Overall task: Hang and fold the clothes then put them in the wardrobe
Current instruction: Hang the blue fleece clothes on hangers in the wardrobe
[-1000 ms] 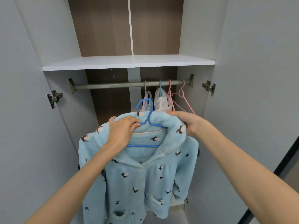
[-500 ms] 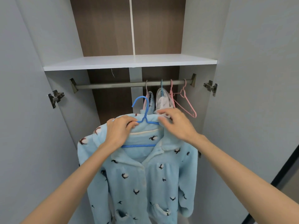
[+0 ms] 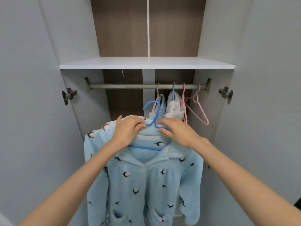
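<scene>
No writing, label, brand or number can be read anywhere — the blue fleece pyjama top (image 3: 143,176) carries only a small bird-like print, and the wardrobe shelf (image 3: 146,62) is plain.

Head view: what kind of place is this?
Probably a bedroom, at an open wardrobe: a metal hanging rail under a white shelf, pink hangers, and both hands holding a fleece pyjama top.

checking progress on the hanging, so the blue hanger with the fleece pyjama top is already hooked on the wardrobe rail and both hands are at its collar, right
Not quite. The head view shows the blue hanger not on the rail yet: its hook sits below the bar, in the air. The rest holds: the fleece pyjama top is on it, and the left hand and right hand are at its collar.
</scene>
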`<state>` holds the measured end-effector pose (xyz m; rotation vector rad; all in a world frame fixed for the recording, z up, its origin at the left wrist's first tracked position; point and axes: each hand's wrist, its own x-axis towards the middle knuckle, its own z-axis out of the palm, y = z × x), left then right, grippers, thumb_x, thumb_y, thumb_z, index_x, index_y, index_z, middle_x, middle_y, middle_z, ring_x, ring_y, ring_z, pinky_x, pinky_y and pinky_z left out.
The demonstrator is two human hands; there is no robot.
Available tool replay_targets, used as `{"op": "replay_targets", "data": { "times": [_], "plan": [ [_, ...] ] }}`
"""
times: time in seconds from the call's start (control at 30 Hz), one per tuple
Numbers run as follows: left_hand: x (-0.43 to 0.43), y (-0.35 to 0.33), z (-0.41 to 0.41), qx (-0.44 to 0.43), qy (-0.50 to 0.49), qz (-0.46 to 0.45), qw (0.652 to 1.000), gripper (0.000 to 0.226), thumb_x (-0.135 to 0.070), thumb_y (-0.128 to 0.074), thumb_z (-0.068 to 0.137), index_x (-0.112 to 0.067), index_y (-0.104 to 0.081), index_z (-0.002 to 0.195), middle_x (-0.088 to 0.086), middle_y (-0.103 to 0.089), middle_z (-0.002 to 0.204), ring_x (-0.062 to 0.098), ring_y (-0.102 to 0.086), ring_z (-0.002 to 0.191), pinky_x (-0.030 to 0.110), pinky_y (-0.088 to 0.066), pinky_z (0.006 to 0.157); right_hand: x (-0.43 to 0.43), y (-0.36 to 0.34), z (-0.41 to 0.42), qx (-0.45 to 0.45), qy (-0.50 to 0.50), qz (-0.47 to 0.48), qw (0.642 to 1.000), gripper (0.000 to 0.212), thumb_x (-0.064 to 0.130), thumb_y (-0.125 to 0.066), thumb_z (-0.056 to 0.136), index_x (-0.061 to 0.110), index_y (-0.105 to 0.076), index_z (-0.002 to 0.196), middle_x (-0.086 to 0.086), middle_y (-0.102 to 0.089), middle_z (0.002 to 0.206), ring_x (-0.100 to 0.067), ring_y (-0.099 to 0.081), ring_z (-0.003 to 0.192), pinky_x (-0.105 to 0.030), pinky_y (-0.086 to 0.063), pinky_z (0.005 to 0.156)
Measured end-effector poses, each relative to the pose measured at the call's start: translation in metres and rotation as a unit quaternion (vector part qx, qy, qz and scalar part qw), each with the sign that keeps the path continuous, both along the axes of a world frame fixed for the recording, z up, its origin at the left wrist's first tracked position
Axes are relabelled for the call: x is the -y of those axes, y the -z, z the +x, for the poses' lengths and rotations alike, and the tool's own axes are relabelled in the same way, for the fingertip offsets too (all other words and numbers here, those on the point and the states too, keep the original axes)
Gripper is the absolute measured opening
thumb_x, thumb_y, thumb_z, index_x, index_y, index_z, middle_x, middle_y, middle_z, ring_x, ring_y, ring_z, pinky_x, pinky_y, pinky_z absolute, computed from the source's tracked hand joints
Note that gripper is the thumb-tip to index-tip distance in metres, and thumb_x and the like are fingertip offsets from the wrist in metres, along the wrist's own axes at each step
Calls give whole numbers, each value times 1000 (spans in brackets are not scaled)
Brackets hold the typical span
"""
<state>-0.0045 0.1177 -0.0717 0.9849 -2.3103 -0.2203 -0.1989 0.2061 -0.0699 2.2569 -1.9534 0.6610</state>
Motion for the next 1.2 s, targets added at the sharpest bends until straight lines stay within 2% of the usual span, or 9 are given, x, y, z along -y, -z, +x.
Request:
{"op": "replay_targets", "data": {
  "times": [0.1, 0.2, 0.33, 0.5, 0.57, 0.73, 0.8, 0.93, 1.2],
  "plan": [
    [3, 2, 4, -1, -12, -60, 998, 17, -34, -55, 93, -30, -71, 95, -17, -62, 93, 9, -46, 94, 43, -20, 109, 8, -2, 7, 1, -22, 30, 999, 26, 36, -45, 99, 23, -56, 119, 10, -61, 117, -16, -55, 108, -30, -41, 79],
    [8, 5, 11, 10, -13, -124, 992, 17, -35, -56, 92, -31, -72, 96, -17, -62, 91, 8, -42, 91, 36, -18, 111, 14, -1, 15, 61, -51, 61, 995, 18, 31, -43, 101, 21, -58, 102, 17, -52, 82, -16, -52, 85, -34, -37, 75],
    [19, 11, 16, -13, -34, -161, 986, 13, -28, -61, 90, -24, -71, 97, -4, -57, 107, 19, -48, 99, 27, -25, 95, 28, 1, 28, 212, -75, 69, 972, 21, 19, -48, 99, 6, -65, 97, -5, -62, 87, -10, -50, 82, -29, -39, 79],
    [51, 25, 33, -46, -83, 4, 995, 46, -13, -61, 88, -15, -49, 133, 6, -41, 141, 22, -38, 128, 25, -25, 103, 61, 11, 40, 397, -14, 121, 910, 29, 11, -49, 96, -16, -59, 101, -24, -55, 85, -16, -46, 82, -30, -38, 77],
    [67, 31, 41, -46, -82, 80, 992, 53, -13, -58, 91, -13, -40, 141, 5, -40, 145, 22, -36, 134, 26, -24, 108, 80, 18, 43, 460, 12, 142, 877, 34, 8, -48, 96, -24, -50, 102, -16, -48, 82, -14, -41, 86, -27, -32, 73],
    [118, 37, 48, -71, -93, 175, 978, 50, -20, -54, 94, -19, -40, 142, 0, -55, 133, 20, -54, 120, 32, -39, 102, 138, 23, 54, 585, 51, 177, 790, 24, 2, -48, 94, -9, -62, 111, -9, -60, 79, -15, -55, 65, -22, -48, 56],
    [143, 37, 46, -58, -83, 185, 977, 48, -23, -54, 94, -19, -42, 140, 0, -57, 131, 18, -55, 117, 29, -40, 99, 166, 20, 59, 620, 50, 185, 761, 24, 0, -50, 93, 1, -64, 113, -9, -67, 89, -17, -62, 74, -24, -54, 61],
    [191, 37, 39, -49, -66, 224, 971, 45, -28, -54, 94, -19, -44, 137, 0, -58, 129, 16, -53, 117, 21, -36, 89, 226, 18, 64, 634, 73, 189, 746, 21, 2, -55, 91, 6, -65, 109, -16, -64, 114, -29, -63, 99, -38, -54, 82],
    [255, 20, 22, -61, 29, 354, 933, 40, -48, -44, 94, -19, -61, 115, 2, -65, 106, 20, -64, 95, 42, -54, 88, 315, 6, 66, 655, 115, 135, 735, 10, 6, -59, 91, 14, -62, 87, -13, -61, 108, -23, -61, 86, -31, -52, 63]
  ]
}}
